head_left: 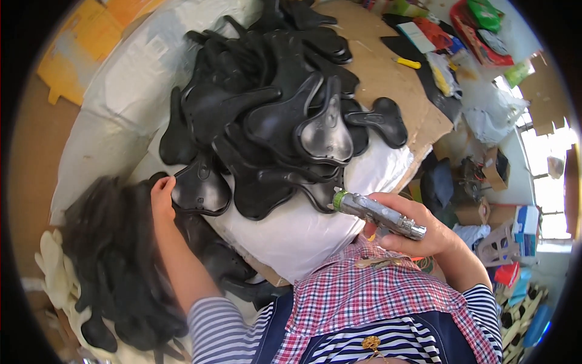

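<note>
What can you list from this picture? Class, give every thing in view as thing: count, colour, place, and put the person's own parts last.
Saddle-shaped shells: a large pile, too many to count, black, centre on the white sack.
White sack: one, white, under the pile.
Cardboard sheet: one, brown, upper right beneath the pile.
Dark floppy pieces: a heap, black, lower left.
Yellow-handled tool: one, yellow, on the cardboard.
Packets and bags: several, mixed colours, upper right.
Small boxes: a few, brown, right.
Metal tool: one, silver with a green tip, in the right hand.
Left hand: touching a black shell at the pile's lower left edge.
Right hand: closed around the metal tool.
</note>
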`<state>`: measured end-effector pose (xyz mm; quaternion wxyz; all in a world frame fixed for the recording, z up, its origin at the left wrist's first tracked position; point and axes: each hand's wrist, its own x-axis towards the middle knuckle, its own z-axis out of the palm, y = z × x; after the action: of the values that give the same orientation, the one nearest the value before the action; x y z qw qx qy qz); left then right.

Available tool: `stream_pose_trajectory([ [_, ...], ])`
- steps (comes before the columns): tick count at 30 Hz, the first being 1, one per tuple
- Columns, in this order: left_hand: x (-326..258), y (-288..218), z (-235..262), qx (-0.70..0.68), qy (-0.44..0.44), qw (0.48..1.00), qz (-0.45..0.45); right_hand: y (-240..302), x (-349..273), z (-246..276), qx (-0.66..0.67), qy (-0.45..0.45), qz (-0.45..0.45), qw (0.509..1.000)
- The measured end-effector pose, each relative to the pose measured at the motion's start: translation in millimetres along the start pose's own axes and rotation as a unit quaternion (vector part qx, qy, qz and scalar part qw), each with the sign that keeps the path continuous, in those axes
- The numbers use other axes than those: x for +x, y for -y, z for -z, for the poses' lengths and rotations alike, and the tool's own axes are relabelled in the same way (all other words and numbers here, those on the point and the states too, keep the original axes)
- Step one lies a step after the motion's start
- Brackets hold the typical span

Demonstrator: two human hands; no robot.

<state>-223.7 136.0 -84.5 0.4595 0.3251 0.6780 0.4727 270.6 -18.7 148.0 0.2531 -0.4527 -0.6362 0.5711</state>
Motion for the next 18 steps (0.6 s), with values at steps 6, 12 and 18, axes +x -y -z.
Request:
stream_pose_trajectory([
  [6,-112,30,14,-0.333,-0.191,0.923,0.018,-2,19,-14,0.032,0.147,-0.005,0.989],
  [12,-160,36,-12,-0.338,-0.224,0.914,0.021,20,18,-10,0.153,0.04,0.066,0.985],
  [18,-147,5,3,-0.369,-0.282,0.883,-0.06,10,1,8,0.08,0.106,0.04,0.99],
])
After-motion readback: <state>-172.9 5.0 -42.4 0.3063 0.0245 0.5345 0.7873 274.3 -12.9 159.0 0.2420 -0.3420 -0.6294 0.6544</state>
